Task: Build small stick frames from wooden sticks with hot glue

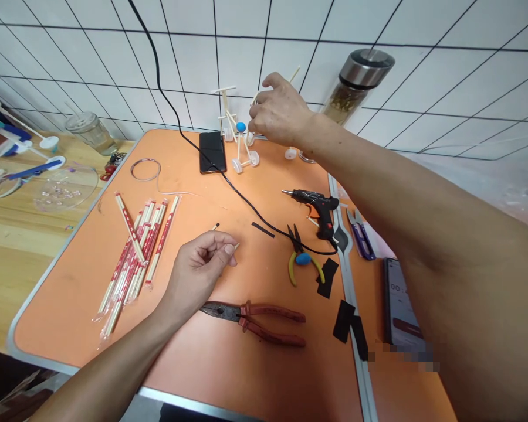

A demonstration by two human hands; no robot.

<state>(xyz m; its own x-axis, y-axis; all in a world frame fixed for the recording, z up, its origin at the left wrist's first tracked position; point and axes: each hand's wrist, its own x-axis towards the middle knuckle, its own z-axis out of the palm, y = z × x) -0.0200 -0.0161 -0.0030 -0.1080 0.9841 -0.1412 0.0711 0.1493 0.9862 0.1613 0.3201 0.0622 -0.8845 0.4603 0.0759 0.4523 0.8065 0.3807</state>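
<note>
My right hand is at the back of the orange table, its fingers pinching a thin wooden stick. Just left of it stands a small wheeled stick model with a blue ball and white cap wheels. My left hand is nearer me, with its fingers pinched on a short stick. Red-handled pliers lie just beyond the left wrist's right side. A small black strip lies to the hand's upper right.
Wrapped chopsticks lie left of my left hand. A black cable crosses the table past a black phone. A hot glue gun, yellow-handled cutters, and black pieces lie to the right. A glass bottle stands behind.
</note>
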